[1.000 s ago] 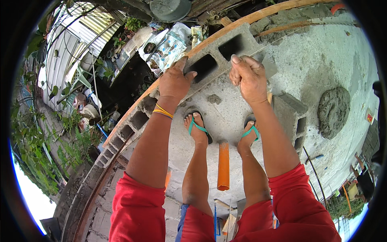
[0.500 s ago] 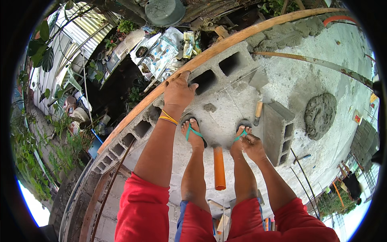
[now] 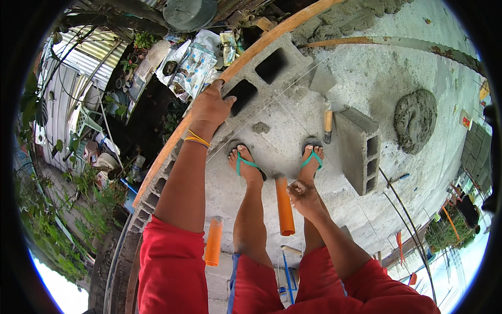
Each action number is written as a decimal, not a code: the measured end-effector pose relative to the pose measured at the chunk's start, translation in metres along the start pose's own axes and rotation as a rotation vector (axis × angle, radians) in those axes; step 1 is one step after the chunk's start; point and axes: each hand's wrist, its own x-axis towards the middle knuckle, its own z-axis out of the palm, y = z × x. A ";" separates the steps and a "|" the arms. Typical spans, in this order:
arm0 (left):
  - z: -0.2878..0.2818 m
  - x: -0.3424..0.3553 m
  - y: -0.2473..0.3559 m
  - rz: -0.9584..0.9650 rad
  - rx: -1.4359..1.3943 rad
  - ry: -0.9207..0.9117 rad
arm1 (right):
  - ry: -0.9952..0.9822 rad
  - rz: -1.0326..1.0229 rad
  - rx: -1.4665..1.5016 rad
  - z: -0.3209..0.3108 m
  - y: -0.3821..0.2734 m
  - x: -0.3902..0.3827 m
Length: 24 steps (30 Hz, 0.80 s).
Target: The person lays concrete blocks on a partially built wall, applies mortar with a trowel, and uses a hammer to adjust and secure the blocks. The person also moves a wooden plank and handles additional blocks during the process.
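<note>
My left hand (image 3: 209, 106), yellow bands at its wrist, reaches to the long wooden board (image 3: 170, 144) edging the block wall. Its fingers curl over the board, while the thumb sticks out beside a dark hollow in the concrete block (image 3: 275, 83). My right hand (image 3: 304, 200) hovers by my right shin, close to an orange pipe (image 3: 285, 209). Its fingers are curled closed, and whatever they may hold is hidden. A trowel (image 3: 328, 120) with a wooden handle lies past my right foot. Next to it stands a loose hollow block (image 3: 353, 152). A thin string (image 3: 269, 107) runs along the laid blocks.
Wet mortar (image 3: 415, 121) is heaped on the concrete floor at the right. A rusty metal bar (image 3: 397, 41) crosses at the far side. Another orange pipe (image 3: 214, 243) is near my left knee. Beyond the board are sheets, plants and a grey tub (image 3: 189, 13).
The view has shifted, with the blocks and trowel now lower and further left. My right hand has moved left and down, nearer the orange pipe. My left hand stays at the board.
</note>
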 end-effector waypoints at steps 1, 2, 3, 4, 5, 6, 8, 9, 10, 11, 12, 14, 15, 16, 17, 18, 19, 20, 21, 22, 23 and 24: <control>0.000 0.001 0.000 0.014 0.009 0.011 | 0.035 -0.150 -0.086 0.000 0.004 0.000; 0.000 0.001 0.000 0.015 0.017 0.018 | 0.065 -0.196 -0.048 0.000 0.007 0.000; 0.001 0.001 0.000 0.038 0.022 0.020 | 0.059 -0.129 0.049 -0.003 0.008 0.000; 0.000 0.001 0.000 0.049 0.026 0.015 | 0.058 -0.038 0.141 -0.006 0.010 -0.001; 0.000 0.001 -0.002 0.059 0.028 0.010 | 0.065 0.054 0.235 -0.010 0.010 -0.002; -0.001 0.000 -0.004 0.063 0.028 0.001 | 0.075 0.169 0.328 -0.014 0.011 -0.004; -0.006 -0.005 -0.014 0.140 -0.027 -0.036 | 0.084 0.280 0.412 -0.022 0.012 -0.008; -0.008 -0.010 -0.022 0.150 -0.035 -0.072 | 0.074 0.281 0.410 -0.026 0.014 -0.012; -0.014 -0.012 -0.032 0.169 -0.040 -0.088 | 0.066 0.272 0.412 -0.030 0.016 -0.015; -0.020 -0.015 -0.043 0.162 -0.042 -0.155 | 0.076 0.325 0.416 -0.032 0.018 -0.018; -0.025 -0.021 -0.055 0.146 -0.031 -0.191 | 0.084 0.384 0.417 -0.035 0.022 -0.021; -0.032 -0.033 -0.077 0.115 -0.010 -0.252 | 0.070 0.389 0.406 -0.037 0.030 -0.024; -0.034 -0.040 -0.087 0.077 -0.048 -0.301 | 0.072 0.403 0.376 -0.037 0.034 -0.026; -0.033 -0.047 -0.095 0.036 -0.047 -0.321 | 0.070 0.441 0.336 -0.038 0.037 -0.028; -0.032 -0.054 -0.101 0.004 -0.045 -0.329 | 0.066 0.465 0.391 -0.038 0.040 -0.029; -0.031 -0.059 -0.106 -0.017 -0.044 -0.330 | 0.061 0.439 0.400 -0.038 0.042 -0.032; -0.030 -0.063 -0.109 0.011 -0.018 -0.313 | 0.057 0.441 0.398 -0.037 0.044 -0.034; -0.030 -0.065 -0.113 0.016 -0.027 -0.303 | 0.056 0.444 0.394 -0.037 0.046 -0.037; -0.029 -0.067 -0.115 0.019 -0.036 -0.298 | 0.045 0.459 0.387 -0.037 0.047 -0.040; -0.029 -0.067 -0.118 0.023 -0.046 -0.290 | 0.036 0.472 0.379 -0.037 0.049 -0.043; -0.028 -0.067 -0.122 0.025 -0.039 -0.269 | 0.032 0.476 0.380 -0.036 0.051 -0.045; -0.027 -0.065 -0.125 -0.018 -0.062 -0.313 | 0.022 0.488 0.376 -0.036 0.053 -0.048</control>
